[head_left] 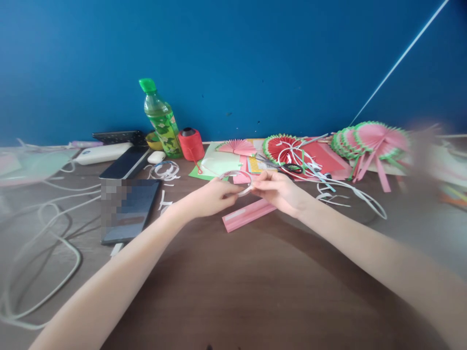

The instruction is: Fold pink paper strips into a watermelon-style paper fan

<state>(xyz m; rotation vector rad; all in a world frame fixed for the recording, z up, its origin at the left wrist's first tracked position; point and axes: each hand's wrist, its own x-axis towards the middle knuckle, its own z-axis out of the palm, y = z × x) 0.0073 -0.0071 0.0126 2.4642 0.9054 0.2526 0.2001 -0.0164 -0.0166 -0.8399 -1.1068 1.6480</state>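
Note:
A thin white ring that looks like a roll of tape (245, 192) is held up over the middle of the table between my two hands. My left hand (209, 197) grips its left side with bent fingers. On the opposite side, the thumb and fingertips of my right hand (279, 191) pinch its edge. Just below the hands lies a folded pink paper strip (246, 215) with a pale band along its top; its right end is partly hidden by my right hand. Black-handled scissors (292, 168) lie behind my right hand.
A green-capped bottle (162, 121) and red thread spool (190, 145) stand near the wall. Pleated pink-and-green paper fans (381, 138) sit back right, beside white cords (359, 192). A phone (140, 209), a power bank (124, 163) and a looping cable (75, 267) occupy the left.

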